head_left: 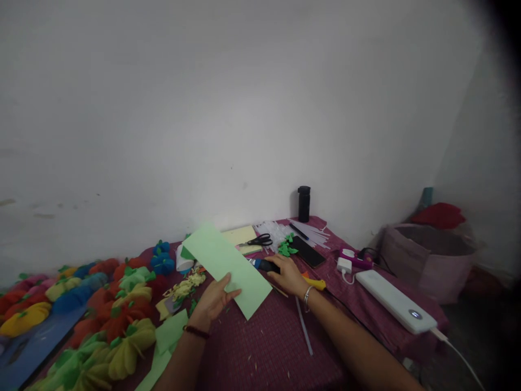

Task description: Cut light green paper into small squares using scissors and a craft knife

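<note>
Green paper [228, 259] pinched in left grip [214, 300], dark handle [268, 265] in closed right grip [290, 276], scissors [264, 240] and phone [308, 252] just beyond.

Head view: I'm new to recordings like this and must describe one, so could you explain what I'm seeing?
There's no machine here, just a person's two bare hands. The single picture comes from a camera on their head, looking forward and down. The left hand holds a green sheet; the right hand grips a dark-handled tool. On the purplish cloth lie colourful pumpkin-like shapes, scissors, a phone and a white power bank; a black bottle stands behind.
</note>
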The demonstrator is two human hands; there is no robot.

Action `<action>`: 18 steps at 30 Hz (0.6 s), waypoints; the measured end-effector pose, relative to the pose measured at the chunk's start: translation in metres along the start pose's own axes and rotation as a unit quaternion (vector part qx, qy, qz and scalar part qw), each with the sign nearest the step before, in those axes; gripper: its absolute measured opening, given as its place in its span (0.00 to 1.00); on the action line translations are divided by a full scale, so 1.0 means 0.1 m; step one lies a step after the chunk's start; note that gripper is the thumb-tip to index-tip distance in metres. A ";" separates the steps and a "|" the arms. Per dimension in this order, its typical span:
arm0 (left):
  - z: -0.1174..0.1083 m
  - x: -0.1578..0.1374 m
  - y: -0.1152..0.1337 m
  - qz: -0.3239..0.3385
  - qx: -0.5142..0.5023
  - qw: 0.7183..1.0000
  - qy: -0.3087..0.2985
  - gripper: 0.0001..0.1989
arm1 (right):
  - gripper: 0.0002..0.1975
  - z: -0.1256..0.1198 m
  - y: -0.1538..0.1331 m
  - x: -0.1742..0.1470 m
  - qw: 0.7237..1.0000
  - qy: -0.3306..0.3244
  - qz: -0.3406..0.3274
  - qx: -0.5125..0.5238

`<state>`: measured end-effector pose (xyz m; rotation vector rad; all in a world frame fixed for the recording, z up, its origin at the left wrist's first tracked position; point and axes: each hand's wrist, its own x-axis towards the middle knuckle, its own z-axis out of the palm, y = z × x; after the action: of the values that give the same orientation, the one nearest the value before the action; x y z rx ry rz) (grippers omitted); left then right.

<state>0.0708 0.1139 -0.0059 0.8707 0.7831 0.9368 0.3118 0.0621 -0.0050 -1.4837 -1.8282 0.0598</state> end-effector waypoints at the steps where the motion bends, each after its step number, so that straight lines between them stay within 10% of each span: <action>1: 0.00 0.00 0.01 0.002 0.000 1.000 0.002 0.13 | 0.20 -0.01 0.01 0.00 1.000 0.000 0.003 0.001; 18: 0.03 -0.03 -0.09 -0.015 0.048 0.997 -0.060 0.17 | 0.21 -0.03 0.05 0.03 1.000 0.020 0.010 0.017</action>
<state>0.0754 0.1079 -0.0117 0.9868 0.7400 0.8175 0.3173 0.0644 -0.0036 -1.4707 -1.7723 0.0698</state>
